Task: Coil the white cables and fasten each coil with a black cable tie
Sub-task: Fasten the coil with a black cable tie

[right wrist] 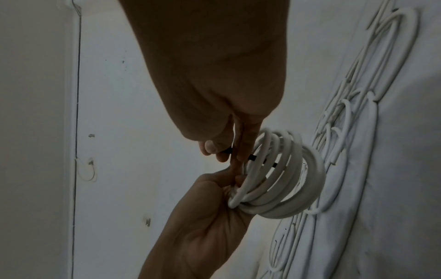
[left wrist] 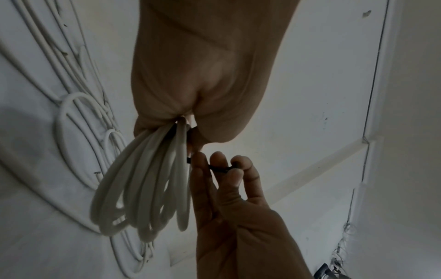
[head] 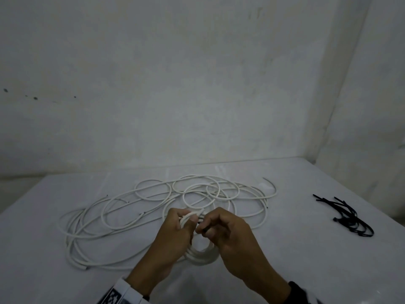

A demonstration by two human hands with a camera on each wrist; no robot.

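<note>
Your left hand (head: 175,233) grips the bunched top of 1 finished coil (head: 202,254), fingers curled round the gathered turns with the thumb pressed over them; the coil hangs from that grip just above the table (head: 306,249), in front of the loose white cables (head: 153,205) sprawled behind it. Your right hand (head: 230,235) pinches a black cable tie (right wrist: 253,157) between thumb and fingertips, the other fingers loosely curled, right beside the left thumb. From the right wrist view the tie passes in among the turns near the top of the coil; whether it has gone round the whole bundle or through its head is too dim to tell.

The cable looks springy rather than limp: the turns fan apart below your grip and would likely open out if you eased off. So keep the hold where the turns cross, at the gathered top, and set the tie just beside your fingers, where the bundle is tightest. The jacket seems smooth, so expect turns to slide against each other; squeeze them flat before cinching. The tie is thin and light and will handle best pinched close to its tip, where it flexes least.

The spare black ties (head: 348,218) lie in a small heap well apart, at the right of the table.
</note>
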